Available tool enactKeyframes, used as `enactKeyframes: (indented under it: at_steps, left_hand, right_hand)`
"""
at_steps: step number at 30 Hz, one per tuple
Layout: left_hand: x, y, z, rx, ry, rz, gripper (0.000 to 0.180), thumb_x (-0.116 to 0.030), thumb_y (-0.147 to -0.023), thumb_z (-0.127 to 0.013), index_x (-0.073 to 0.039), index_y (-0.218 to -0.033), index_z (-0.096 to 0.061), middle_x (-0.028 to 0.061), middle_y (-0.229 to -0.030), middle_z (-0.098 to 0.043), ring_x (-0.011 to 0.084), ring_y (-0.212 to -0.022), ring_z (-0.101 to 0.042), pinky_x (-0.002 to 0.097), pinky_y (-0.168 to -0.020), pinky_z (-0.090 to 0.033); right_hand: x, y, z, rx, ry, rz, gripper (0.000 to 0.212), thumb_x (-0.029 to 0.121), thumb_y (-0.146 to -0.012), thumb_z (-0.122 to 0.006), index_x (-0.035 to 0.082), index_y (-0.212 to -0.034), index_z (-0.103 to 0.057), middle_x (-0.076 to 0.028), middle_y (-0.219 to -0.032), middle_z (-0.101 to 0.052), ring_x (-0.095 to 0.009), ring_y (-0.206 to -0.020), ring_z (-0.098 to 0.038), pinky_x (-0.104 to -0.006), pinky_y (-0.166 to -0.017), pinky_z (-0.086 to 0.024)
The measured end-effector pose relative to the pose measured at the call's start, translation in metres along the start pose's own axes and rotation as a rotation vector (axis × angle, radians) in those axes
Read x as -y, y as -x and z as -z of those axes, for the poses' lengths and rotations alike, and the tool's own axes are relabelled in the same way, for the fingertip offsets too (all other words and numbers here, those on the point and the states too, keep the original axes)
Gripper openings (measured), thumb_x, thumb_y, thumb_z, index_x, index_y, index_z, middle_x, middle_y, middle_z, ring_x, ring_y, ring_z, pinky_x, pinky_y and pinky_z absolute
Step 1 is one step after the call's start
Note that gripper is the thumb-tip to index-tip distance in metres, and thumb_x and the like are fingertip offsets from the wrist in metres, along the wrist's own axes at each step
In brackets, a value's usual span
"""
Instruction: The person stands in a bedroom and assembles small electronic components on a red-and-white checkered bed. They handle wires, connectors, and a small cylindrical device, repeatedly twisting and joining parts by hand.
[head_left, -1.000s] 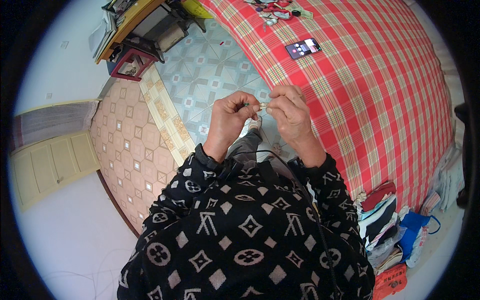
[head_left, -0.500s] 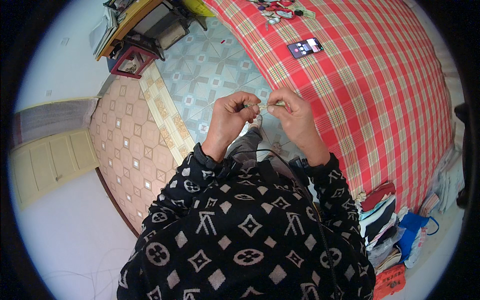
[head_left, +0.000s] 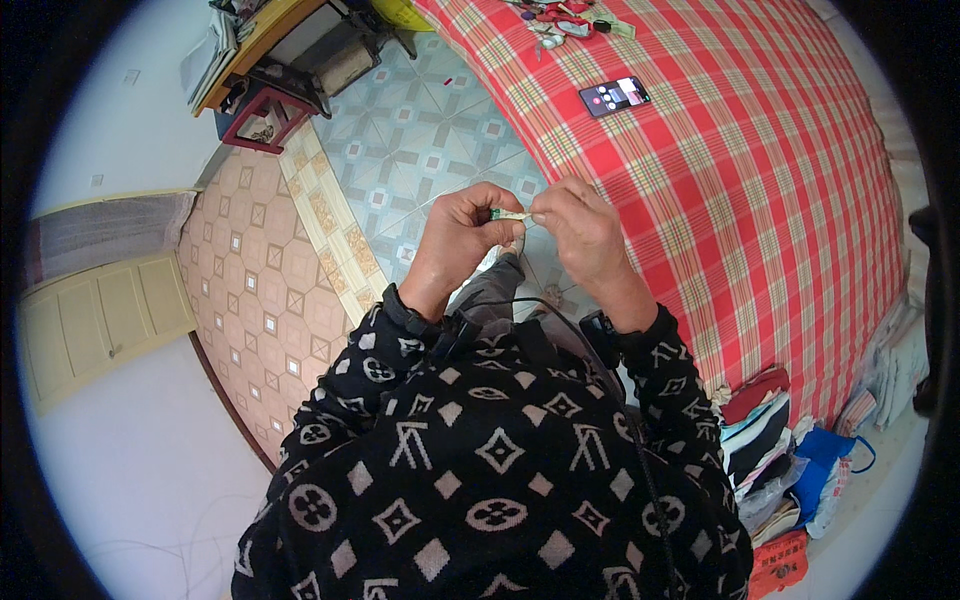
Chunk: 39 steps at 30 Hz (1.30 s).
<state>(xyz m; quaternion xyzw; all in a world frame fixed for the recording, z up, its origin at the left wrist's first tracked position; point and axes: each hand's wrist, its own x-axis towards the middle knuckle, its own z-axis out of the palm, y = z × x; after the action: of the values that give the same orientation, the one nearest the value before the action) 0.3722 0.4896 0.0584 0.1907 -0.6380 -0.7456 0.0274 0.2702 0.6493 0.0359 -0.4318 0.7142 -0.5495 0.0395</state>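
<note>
In front of my body, my left hand (head_left: 463, 235) is closed in a pinch on a small narrow green-and-whitish piece (head_left: 509, 214); its kind is too small to tell. The tips of my right hand (head_left: 583, 228) are pinched at the piece's right end, with the fingers curled and the knuckles turned up. Both hands are raised above the tiled floor, close together, beside the edge of a bed (head_left: 700, 190) under a red plaid cover. Fingers hide part of the small piece.
A lit phone (head_left: 614, 96) lies on the bed, with a pile of small items (head_left: 568, 22) beyond it. Folded clothes (head_left: 757, 440) are stacked at the lower right. A wooden desk (head_left: 255, 50) and a dark red stool (head_left: 268, 118) stand at the far left. A black cable (head_left: 570, 322) crosses my front.
My right hand has turned over and its fingers have curled in more at the piece's end. More of the green-and-whitish piece shows from my left fingers.
</note>
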Motion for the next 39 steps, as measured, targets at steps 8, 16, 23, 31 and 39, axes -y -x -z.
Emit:
enactKeyframes:
  at_steps: [8,16,23,31,39]
  left_hand:
    - [0.002,-0.002,0.005,-0.071,-0.034,0.002,0.003,0.004,-0.089,-0.068,0.001,-0.089,-0.066,0.0025,-0.075,-0.065,0.0082,-0.067,-0.059,0.0238,-0.059,-0.049]
    - [-0.002,-0.002,0.003,-0.01,-0.092,0.019,0.004,-0.003,-0.092,-0.069,0.001,-0.093,-0.07,0.0029,-0.077,-0.067,0.0086,-0.067,-0.06,0.0242,-0.06,-0.049]
    - [-0.003,-0.002,0.008,-0.051,0.014,-0.003,0.005,-0.003,-0.093,-0.068,0.0,-0.095,-0.071,0.0037,-0.075,-0.069,0.0086,-0.065,-0.059,0.0232,-0.059,-0.047]
    - [-0.009,0.005,0.003,-0.043,-0.026,0.075,0.013,-0.002,-0.094,-0.065,0.0,-0.105,-0.073,0.0034,-0.076,-0.069,0.0071,-0.065,-0.058,0.0219,-0.058,-0.046]
    - [-0.012,0.008,0.008,0.015,-0.123,0.068,0.015,-0.004,-0.092,-0.067,0.0,-0.105,-0.075,0.0032,-0.079,-0.069,0.0088,-0.07,-0.059,0.0239,-0.06,-0.045]
  right_hand:
    - [0.001,0.002,0.001,0.005,-0.153,-0.188,0.011,-0.008,-0.084,-0.066,-0.002,-0.093,-0.064,-0.007,-0.088,-0.06,-0.018,-0.081,-0.06,-0.0296,-0.071,-0.048]
    - [0.004,-0.001,0.003,-0.005,-0.164,-0.183,0.014,-0.007,-0.084,-0.067,-0.001,-0.096,-0.066,-0.005,-0.09,-0.062,-0.014,-0.082,-0.06,-0.0282,-0.072,-0.049]
    - [0.007,0.001,0.006,-0.035,-0.566,-0.497,0.017,-0.004,-0.087,-0.067,0.003,-0.102,-0.069,0.0,-0.094,-0.063,-0.007,-0.085,-0.06,-0.0222,-0.074,-0.049]
    - [0.004,0.004,0.007,-0.013,-0.52,-0.502,0.008,0.001,-0.091,-0.065,0.001,-0.099,-0.067,-0.001,-0.086,-0.062,-0.008,-0.078,-0.059,-0.0222,-0.072,-0.048]
    - [-0.002,0.004,0.009,0.165,-0.765,-0.581,0.013,0.015,-0.098,-0.059,0.002,-0.098,-0.063,-0.003,-0.082,-0.062,-0.009,-0.075,-0.058,-0.0238,-0.07,-0.047]
